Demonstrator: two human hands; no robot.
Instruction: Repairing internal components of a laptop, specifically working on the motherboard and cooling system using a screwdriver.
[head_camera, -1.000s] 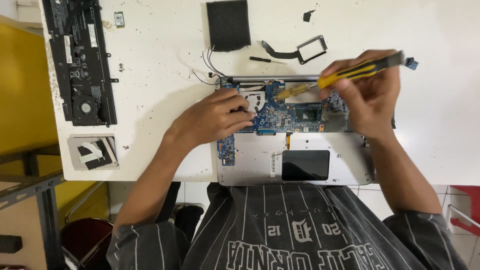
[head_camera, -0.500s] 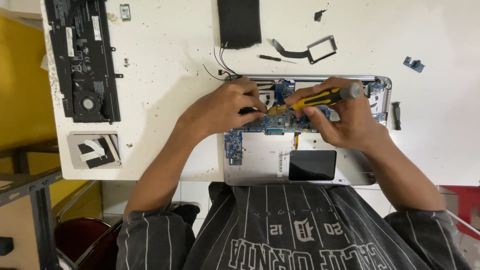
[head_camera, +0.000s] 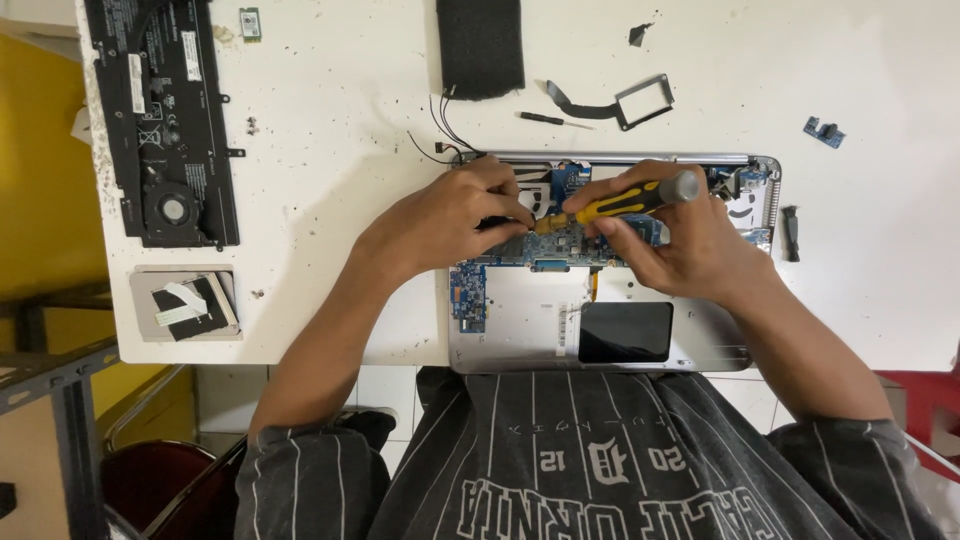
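While the right hand (head_camera: 680, 240) grips the screwdriver (head_camera: 615, 203), keep it square on the board (head_camera: 560, 250); the left hand (head_camera: 450, 215) pinches something small there, hidden.

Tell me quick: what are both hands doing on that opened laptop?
Right hand grips yellow screwdriver, tip on blue circuit board. Left hand steadies beside tip. Nothing in the way.

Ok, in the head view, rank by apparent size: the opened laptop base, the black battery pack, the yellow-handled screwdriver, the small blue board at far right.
1. Opened laptop base
2. Black battery pack
3. Yellow-handled screwdriver, partly hidden in the right hand
4. Small blue board
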